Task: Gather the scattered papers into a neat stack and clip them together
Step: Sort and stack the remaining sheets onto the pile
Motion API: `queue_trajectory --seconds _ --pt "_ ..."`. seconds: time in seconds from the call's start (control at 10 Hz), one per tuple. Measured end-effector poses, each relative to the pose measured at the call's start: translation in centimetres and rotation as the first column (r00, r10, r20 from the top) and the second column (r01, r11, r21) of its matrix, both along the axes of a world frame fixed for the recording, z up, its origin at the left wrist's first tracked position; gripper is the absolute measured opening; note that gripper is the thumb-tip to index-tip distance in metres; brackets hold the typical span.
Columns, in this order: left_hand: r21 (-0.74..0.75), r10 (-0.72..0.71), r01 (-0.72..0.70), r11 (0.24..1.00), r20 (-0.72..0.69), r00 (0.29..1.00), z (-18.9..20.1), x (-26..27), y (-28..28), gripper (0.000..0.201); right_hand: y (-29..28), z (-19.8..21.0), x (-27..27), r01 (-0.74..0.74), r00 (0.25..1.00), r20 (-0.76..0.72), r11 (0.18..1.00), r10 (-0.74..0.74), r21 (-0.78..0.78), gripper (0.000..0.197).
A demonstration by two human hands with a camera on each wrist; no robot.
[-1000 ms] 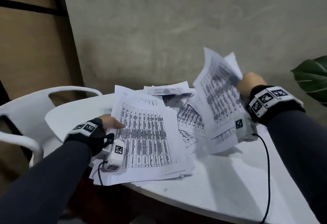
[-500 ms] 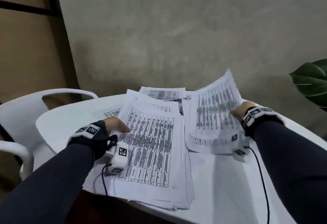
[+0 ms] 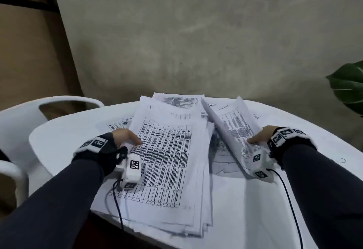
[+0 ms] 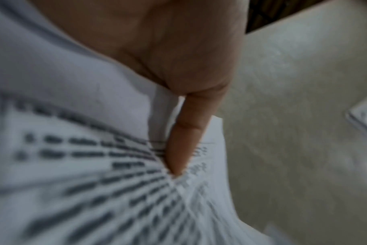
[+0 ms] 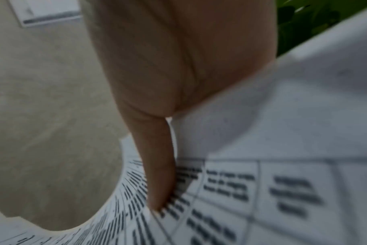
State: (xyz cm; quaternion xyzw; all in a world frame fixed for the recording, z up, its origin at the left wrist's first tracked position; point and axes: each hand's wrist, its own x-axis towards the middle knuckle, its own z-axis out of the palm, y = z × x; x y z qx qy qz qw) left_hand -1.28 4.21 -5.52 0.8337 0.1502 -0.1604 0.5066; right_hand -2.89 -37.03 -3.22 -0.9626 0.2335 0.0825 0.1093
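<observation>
Papers: one main stack, one sheaf in hand

Papers stack (image 3: 169,162), sheet count unreadable, lies across the tabletop's (image 3: 245,199) near edge, overhanging it. Left hand (image 3: 122,137) sits at the stack's left edge, thumb on top, other fingers hidden under the sheets, pinching them. Right hand (image 3: 259,136) pinches a curled sheaf (image 3: 233,126) lifted over the tabletop's right half. More loose sheets (image 3: 117,124) lie behind. One white chair (image 3: 21,123) stands at the left.
</observation>
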Motion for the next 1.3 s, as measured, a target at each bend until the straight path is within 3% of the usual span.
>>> queue_trajectory --seconds 0.1,0.2,0.3,0.4,0.5,0.6,0.7,0.8,0.9,1.0,1.1,1.2,1.3 --pt "0.204 -0.018 0.014 0.979 0.015 1.000 -0.4 -0.2 -0.7 0.042 0.3 -0.4 0.0 -0.013 0.998 0.061 0.999 0.016 -0.049 0.041" --pt "0.314 -0.066 0.071 0.947 -0.028 0.997 0.2 -1.1 -1.2 0.047 1.1 -0.5 -0.4 -0.054 0.999 -0.013 0.989 0.052 -0.134 0.044" --pt "0.311 -0.119 0.127 0.942 -0.045 0.992 0.0 -0.9 -0.7 0.040 1.3 0.1 -0.8 -0.070 0.997 0.027 0.993 0.073 -0.099 0.030" --pt "0.343 -0.134 0.130 0.930 -0.012 0.991 0.0 -1.1 -0.7 0.041 2.2 2.5 -1.0 -0.079 0.985 0.156 0.996 0.073 0.032 0.050" --pt "0.368 -0.130 0.126 0.921 -0.015 0.991 0.5 -1.5 -1.2 0.049 3.5 6.2 -1.0 -0.149 0.925 0.373 0.971 0.070 0.187 0.056" --pt "0.365 -0.109 0.107 0.925 -0.016 0.994 0.1 -1.7 -0.9 0.051 5.3 9.7 -1.4 -0.360 0.755 0.655 0.853 0.029 0.377 0.076" --pt "0.331 -0.113 0.120 0.936 -0.043 0.993 0.2 -2.2 -0.4 0.052 7.1 11.9 -1.8 -0.621 0.571 0.803 0.550 -0.171 0.558 0.110" --pt "0.298 -0.151 0.148 0.943 -0.014 0.988 -0.1 -2.1 0.2 0.045 7.7 12.5 -2.0 -0.718 0.523 0.796 0.345 -0.306 0.604 0.099" --pt "0.267 -0.118 0.116 0.957 -0.009 0.993 -0.1 -1.9 0.1 0.048 8.4 11.2 -1.9 -0.678 0.595 0.728 0.273 -0.342 0.682 0.074" --pt "0.193 -0.089 0.092 0.977 -0.023 0.996 -0.6 -1.4 0.2 0.053 9.4 7.8 -2.0 -0.545 0.761 0.600 0.256 -0.249 0.798 0.052" --pt "0.046 0.001 -0.003 0.999 0.035 0.999 -0.8 -1.7 0.2 0.039 10.7 3.2 -2.3 -0.346 0.920 0.392 0.449 -0.010 0.824 0.041" --pt "-0.450 0.256 -0.185 0.874 0.104 0.961 -0.7 -1.9 -0.4 0.048 10.9 -0.2 -1.6 -0.267 0.961 0.102 0.758 0.259 0.595 0.097" --pt "-0.452 0.205 -0.103 0.886 0.184 0.961 -0.9 -1.7 -0.1 0.064 11.7 0.0 -2.0 -0.223 0.962 -0.023 0.833 0.272 0.507 0.104"
